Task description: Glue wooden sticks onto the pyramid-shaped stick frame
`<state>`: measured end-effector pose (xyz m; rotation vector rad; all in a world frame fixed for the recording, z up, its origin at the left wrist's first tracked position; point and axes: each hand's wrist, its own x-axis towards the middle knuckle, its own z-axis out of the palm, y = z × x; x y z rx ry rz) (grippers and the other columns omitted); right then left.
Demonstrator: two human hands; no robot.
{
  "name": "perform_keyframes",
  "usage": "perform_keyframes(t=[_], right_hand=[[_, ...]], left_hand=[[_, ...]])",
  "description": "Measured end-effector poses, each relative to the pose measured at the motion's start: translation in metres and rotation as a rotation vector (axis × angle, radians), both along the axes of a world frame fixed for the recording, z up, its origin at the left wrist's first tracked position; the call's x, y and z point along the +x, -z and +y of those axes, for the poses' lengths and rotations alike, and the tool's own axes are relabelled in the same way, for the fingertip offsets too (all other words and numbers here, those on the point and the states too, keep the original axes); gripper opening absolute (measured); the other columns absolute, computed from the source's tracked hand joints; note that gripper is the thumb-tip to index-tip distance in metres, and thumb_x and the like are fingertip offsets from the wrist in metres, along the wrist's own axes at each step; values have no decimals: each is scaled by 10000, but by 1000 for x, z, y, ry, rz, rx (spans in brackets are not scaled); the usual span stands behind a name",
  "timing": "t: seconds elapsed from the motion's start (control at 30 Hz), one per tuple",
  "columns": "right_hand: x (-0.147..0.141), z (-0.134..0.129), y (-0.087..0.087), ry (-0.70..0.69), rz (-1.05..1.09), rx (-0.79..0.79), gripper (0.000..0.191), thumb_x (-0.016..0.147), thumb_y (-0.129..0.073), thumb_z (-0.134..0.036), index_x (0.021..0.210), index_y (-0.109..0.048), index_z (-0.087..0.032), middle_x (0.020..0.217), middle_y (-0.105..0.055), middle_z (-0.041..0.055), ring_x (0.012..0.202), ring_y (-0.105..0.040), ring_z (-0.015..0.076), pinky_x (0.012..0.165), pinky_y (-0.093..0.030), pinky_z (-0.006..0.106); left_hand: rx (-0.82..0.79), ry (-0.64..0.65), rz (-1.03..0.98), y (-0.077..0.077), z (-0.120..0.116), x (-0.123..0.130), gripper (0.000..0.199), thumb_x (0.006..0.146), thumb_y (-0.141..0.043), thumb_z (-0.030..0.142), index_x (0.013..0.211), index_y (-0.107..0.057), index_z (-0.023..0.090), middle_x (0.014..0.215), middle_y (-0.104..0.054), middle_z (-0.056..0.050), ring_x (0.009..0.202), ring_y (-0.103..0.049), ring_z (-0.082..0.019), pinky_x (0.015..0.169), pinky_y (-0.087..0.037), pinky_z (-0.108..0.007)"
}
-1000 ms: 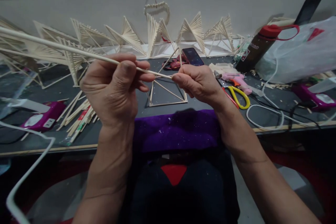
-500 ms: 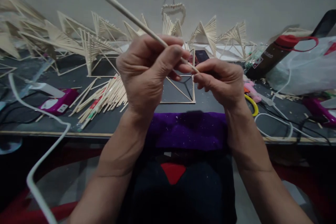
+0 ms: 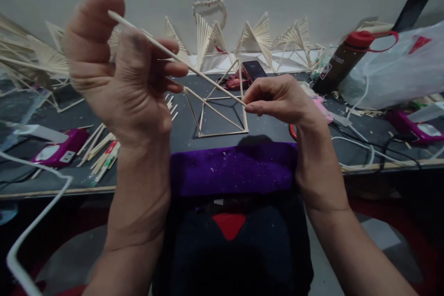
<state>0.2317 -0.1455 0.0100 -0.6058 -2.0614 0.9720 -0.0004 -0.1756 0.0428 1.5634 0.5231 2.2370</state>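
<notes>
A thin pale wooden stick [image 3: 204, 74] slants down from left to right between my two hands. My left hand [image 3: 121, 69], raised on the left, has thumb and index finger closed at the stick's upper end; its other fingers are curled loosely behind. The lower end is pinched between thumb and forefinger of my right hand [image 3: 277, 97]. Beyond and below the stick, an open frame of glued sticks [image 3: 222, 134] stands on the dark table, a square base with slanting and upright struts. My right hand is close to that frame's right side.
Loose sticks [image 3: 99, 148] lie left, beside a purple power block [image 3: 62, 148]. Fan-shaped stick models [image 3: 255, 39] line the back, near a phone [image 3: 254, 70]. At right are a brown bottle [image 3: 342, 62], a white plastic bag [image 3: 391, 67] and white cables [image 3: 367, 145]. Purple cloth [image 3: 232, 169] hangs in front.
My left hand has slid left along the stick to its upper end, away from my right hand. The stick's upper end is lower, and the view has shifted to the right.
</notes>
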Motion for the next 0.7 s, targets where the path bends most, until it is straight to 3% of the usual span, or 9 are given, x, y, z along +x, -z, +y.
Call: perform_keyframes(t=[0.13, 0.27, 0.37, 0.47, 0.57, 0.7], right_hand=[[1, 4, 1, 38, -209, 69, 104, 771, -703, -216, 746, -676, -119, 644, -588, -26, 598, -478, 69, 573, -338, 229], [-4, 4, 1, 58, -409, 72, 27, 756, -655, -134, 748, -671, -114, 646, -595, -28, 602, -494, 69, 588, -319, 229], [-7, 2, 2, 31, -487, 45, 76, 742, -616, -81, 773, -676, -115, 663, -613, -18, 608, -512, 75, 580, -314, 229], [-8, 3, 5, 17, -527, 37, 63, 750, -610, -106, 734, -668, -122, 626, -591, -19, 583, -486, 76, 565, -304, 234], [-9, 4, 8, -7, -440, 18, 48, 761, -611, -137, 742, -653, -126, 629, -581, -23, 578, -470, 74, 552, -303, 226], [-17, 0, 11, -79, -152, -59, 94, 782, -649, -208, 787, -616, -120, 659, -589, -12, 597, -497, 82, 556, -345, 215]], left_hand=[[-98, -73, 157, 6, -3, -4, 268, 806, -767, 340, 991, -691, 162, 754, -727, 59, 587, -704, -117, 406, -470, -193], [-80, -167, 212, 11, -2, -7, 232, 709, -841, 374, 836, -785, 189, 697, -753, 1, 523, -674, -133, 352, -428, -217], [-54, -248, 267, 11, -1, -8, 73, 731, -804, 187, 804, -807, 190, 629, -730, -2, 478, -618, -104, 364, -396, -219], [-78, -281, 351, 9, -2, -7, 204, 733, -728, 37, 824, -810, 200, 589, -702, 24, 422, -527, -60, 357, -322, -209], [-102, -272, 418, 9, -5, -5, 192, 762, -725, 47, 855, -807, 194, 603, -694, 28, 432, -507, -47, 379, -320, -205], [-124, -272, 507, 12, -6, -2, 114, 812, -743, 146, 893, -800, 203, 673, -708, 18, 550, -580, -70, 489, -409, -220]])
